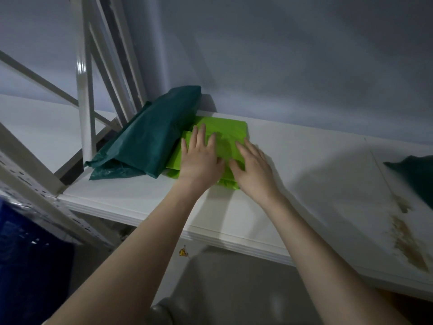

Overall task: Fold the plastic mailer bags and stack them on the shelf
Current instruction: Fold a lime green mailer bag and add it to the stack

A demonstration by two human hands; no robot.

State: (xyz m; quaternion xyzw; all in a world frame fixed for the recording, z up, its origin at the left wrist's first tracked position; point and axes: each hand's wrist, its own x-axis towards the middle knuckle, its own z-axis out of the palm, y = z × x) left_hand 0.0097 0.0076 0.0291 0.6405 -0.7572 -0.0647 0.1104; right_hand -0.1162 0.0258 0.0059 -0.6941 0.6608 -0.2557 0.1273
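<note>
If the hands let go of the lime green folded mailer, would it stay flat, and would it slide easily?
Probably springs open a little: the lime green mailer is thin, creased film that both hands press flat. Likely light and slippery on the smooth white shelf.

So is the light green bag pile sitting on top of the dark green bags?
No, the light green bags lie flat on the shelf beside the dark green bags, which overlap their left edge.
</note>
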